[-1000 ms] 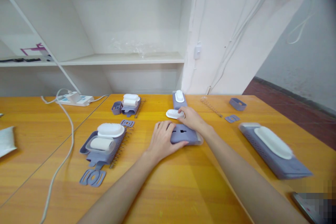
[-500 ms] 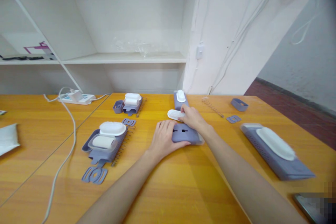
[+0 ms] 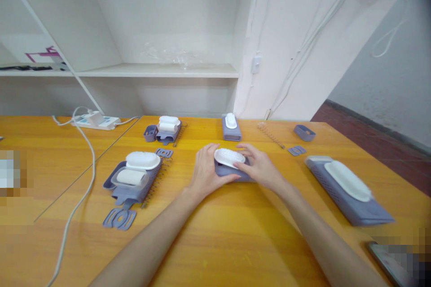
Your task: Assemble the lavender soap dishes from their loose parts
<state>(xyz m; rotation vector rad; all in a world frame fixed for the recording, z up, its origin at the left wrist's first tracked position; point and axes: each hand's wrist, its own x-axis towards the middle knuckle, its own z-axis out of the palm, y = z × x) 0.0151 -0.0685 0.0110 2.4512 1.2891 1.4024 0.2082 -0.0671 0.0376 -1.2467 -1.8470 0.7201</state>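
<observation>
Dish (image 3: 229, 156): white, oval and bumpy on top, it lies over the purple box (image 3: 234, 174) in front of you, mid-table (image 3: 215, 251); whether it sits fully flat cannot be told.
Right hand (image 3: 264, 168): your thumb and fingers close on the dish's right end, thumb along the near side, index finger reaching round the far side.
Left hand (image 3: 206, 170): your fingers grip the box's left end, the thumb stretched along its near side; whether your fingertips also touch the dish is unclear.
Rear box (image 3: 232, 134): purple, beyond your hands, with a white lid (image 3: 230, 121) on top.
Left set: you have a clear tray (image 3: 116, 178) holding a white roll (image 3: 130, 177), a wire coil (image 3: 156, 184) beside it, and purple flat pieces (image 3: 119, 219) nearer you.
Right box (image 3: 358, 206): long and purple, beside your right forearm, bearing a white oval piece (image 3: 348, 180).
Writing: blue markings on the power strip (image 3: 109, 122), at the table's left rear, are too small for you to read.
</observation>
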